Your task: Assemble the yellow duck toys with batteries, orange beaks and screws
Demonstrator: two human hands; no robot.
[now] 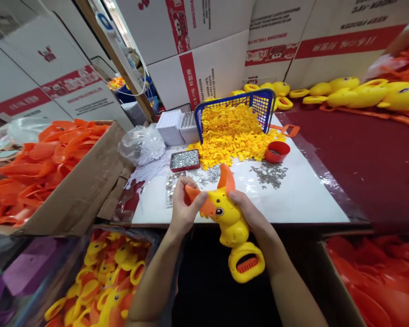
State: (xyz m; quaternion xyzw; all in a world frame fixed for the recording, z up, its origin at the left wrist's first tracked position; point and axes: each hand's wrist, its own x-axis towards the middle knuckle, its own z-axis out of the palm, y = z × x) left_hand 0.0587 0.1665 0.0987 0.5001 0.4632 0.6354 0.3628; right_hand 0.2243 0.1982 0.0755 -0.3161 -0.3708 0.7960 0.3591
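Note:
Between my two hands is a yellow plastic toy duck [232, 227] with orange wing-like pieces and a ring-shaped handle at its lower end. My left hand [184, 204] is closed on the orange piece at the toy's left side, thumb on top. My right hand [250, 211] wraps the toy's other side, its thumb near the base of the upright orange piece [226, 178]. The toy is tilted, handle toward me, over the front edge of the white tabletop [293, 204]. Behind it, small yellow parts [225, 150] spill from a blue basket [267, 102].
A red tray of small metal pieces [185, 160], a red cup [277, 152] and scattered screws [269, 175] lie on the tabletop. Orange parts fill a carton [71, 190] at left. Assembled toys [102, 277] fill a bin below. At far right is another person's arm [400, 41].

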